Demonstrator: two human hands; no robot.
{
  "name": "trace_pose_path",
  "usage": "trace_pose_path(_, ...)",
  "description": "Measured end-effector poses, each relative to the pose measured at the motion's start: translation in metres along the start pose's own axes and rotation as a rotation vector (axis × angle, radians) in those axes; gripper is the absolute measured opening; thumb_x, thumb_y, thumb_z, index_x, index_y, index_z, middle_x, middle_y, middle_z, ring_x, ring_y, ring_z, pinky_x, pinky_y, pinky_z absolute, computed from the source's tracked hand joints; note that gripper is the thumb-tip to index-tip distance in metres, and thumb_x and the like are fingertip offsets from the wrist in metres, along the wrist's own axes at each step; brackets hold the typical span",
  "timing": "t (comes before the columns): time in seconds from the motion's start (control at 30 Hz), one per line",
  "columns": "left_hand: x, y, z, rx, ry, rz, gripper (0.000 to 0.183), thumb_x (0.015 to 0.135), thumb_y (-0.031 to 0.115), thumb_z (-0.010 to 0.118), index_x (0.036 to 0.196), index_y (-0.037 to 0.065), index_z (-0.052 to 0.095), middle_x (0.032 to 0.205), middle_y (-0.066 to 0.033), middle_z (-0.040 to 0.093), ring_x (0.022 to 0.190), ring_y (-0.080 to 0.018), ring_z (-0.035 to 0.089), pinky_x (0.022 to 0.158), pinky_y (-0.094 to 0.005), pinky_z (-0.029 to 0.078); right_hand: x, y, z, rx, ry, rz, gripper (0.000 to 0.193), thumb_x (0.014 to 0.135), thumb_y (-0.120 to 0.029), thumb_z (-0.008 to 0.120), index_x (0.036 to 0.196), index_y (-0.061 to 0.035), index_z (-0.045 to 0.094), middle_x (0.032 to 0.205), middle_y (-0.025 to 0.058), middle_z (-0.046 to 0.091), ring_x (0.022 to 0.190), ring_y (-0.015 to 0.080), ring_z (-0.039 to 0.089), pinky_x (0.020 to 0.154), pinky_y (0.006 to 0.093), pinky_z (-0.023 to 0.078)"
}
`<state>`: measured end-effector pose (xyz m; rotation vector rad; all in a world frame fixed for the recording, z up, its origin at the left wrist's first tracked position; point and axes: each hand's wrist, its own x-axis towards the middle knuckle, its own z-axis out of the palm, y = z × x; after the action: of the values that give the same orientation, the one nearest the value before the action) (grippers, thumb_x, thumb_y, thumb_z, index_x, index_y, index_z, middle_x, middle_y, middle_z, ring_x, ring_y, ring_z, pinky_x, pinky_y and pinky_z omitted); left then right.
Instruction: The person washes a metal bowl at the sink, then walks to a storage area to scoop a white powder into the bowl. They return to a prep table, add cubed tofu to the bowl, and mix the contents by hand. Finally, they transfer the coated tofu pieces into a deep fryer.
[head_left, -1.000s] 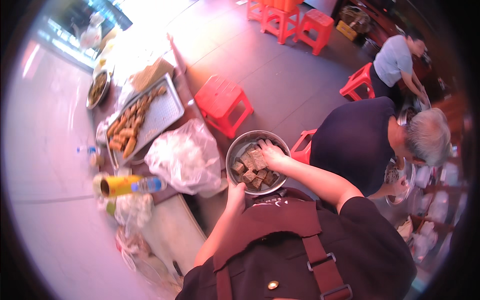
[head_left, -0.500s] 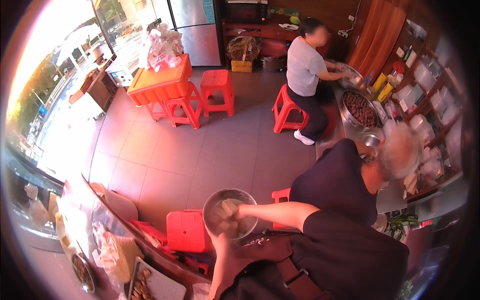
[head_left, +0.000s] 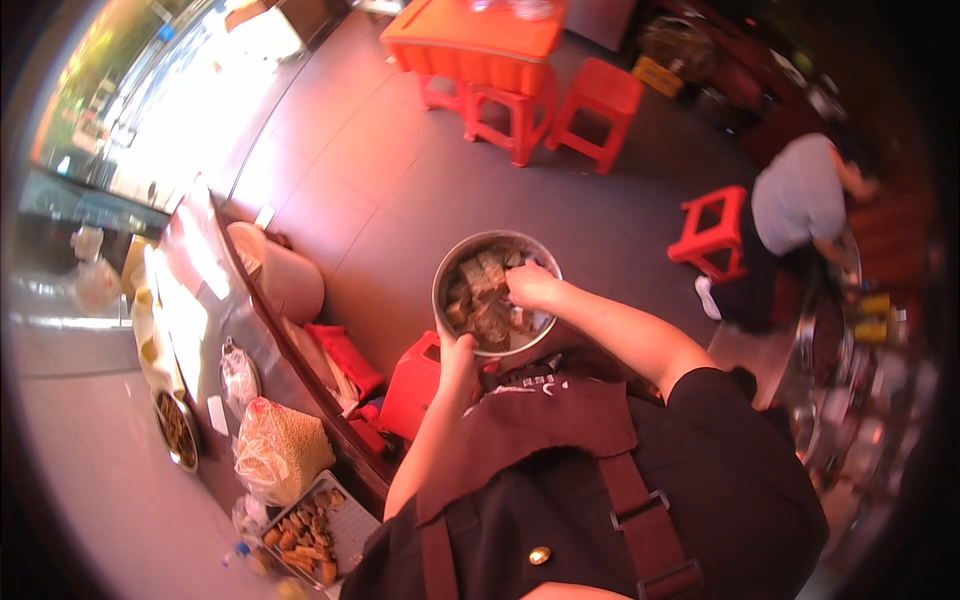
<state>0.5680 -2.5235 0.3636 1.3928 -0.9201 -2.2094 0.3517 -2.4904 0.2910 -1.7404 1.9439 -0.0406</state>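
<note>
A round metal bowl (head_left: 439, 300) is held in front of my body. Several grey-brown, rough-sided blocks (head_left: 488, 276) fill much of it, wet-looking and piled unevenly. My left hand (head_left: 459, 354) grips the near left rim, with the thumb side showing and the other fingers hidden by the bowl. From the right, my right hand (head_left: 534, 286) reaches inside, its fingers curled together against the blocks. Whatever lies between those fingertips is hidden. A brown apron strap and dark clothing are just below the bowl.
A red stool (head_left: 412, 388) stands beside my left forearm. The left counter carries a plastic bag of pale grains (head_left: 287, 455) and a tray (head_left: 352, 528) with brown pieces. Beyond are a pale bucket (head_left: 285, 280), an orange table (head_left: 465, 55) and a bending person (head_left: 797, 195).
My view has swung left, so the room appears shifted right and tilted. My right hand has moved from a lifted block to the bowl's right inside. More blocks show in the bowl.
</note>
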Motion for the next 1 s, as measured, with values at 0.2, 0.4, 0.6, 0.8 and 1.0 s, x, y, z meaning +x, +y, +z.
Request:
trace_pose_path(0.2,0.101,0.089,0.027,-0.035,0.176,-0.010,0.090,0.076,-0.008,0.037,0.154,0.026,0.008,0.136,-0.0180,0.043,0.099,-0.0323,0.063,0.054,-0.0342,0.062,0.150,0.037,-0.091,0.162,-0.356,-0.155,0.041,0.078,-0.029,0.072,0.093,0.0091,0.068,0.092,0.0274,0.068,0.092,0.0411,0.066,0.081,0.0440,0.053)
trace_pose_path(0.4,0.183,0.172,0.023,-0.267,0.307,0.005,0.082,0.072,-0.009,0.040,0.147,0.018,0.018,0.134,-0.0217,0.042,0.095,-0.0388,0.065,0.051,-0.0402,0.063,0.281,0.033,-0.172,0.135,-0.171,-0.353,0.023,0.075,-0.012,0.066,0.090,0.0050,0.066,0.084,0.0259,0.064,0.086,0.0406,0.066,0.077,0.0466,0.053)
trace_pose_path(0.6,0.289,0.261,-0.004,-0.349,0.378,0.073,0.085,0.072,-0.009,0.039,0.149,0.017,0.015,0.135,-0.0227,0.041,0.096,-0.0410,0.065,0.051,-0.0403,0.065,0.440,0.038,-0.211,0.119,0.083,-0.488,0.040,0.078,0.005,0.056,0.119,0.0031,0.057,0.115,0.0229,0.055,0.107,0.0374,0.057,0.093,0.0424,0.048)
trace_pose_path(0.8,0.412,0.382,-0.063,-0.273,0.320,0.057,0.086,0.073,-0.008,0.038,0.151,0.017,0.013,0.135,-0.0226,0.044,0.095,-0.0386,0.067,0.049,-0.0360,0.064,0.623,0.019,-0.245,0.432,-0.151,-0.368,0.047,0.074,0.003,0.062,0.120,0.0020,0.052,0.115,0.0226,0.053,0.110,0.0397,0.054,0.095,0.0429,0.046)
trace_pose_path(1.0,0.517,0.515,-0.112,-0.199,0.353,0.066,0.084,0.075,-0.007,0.037,0.151,0.019,0.014,0.135,-0.0226,0.043,0.087,-0.0365,0.068,0.046,-0.0338,0.062,0.756,-0.015,-0.314,0.087,0.096,-0.385,0.051,0.072,-0.002,0.068,0.120,-0.0010,0.051,0.109,0.0218,0.050,0.097,0.0392,0.060,0.084,0.0462,0.050)
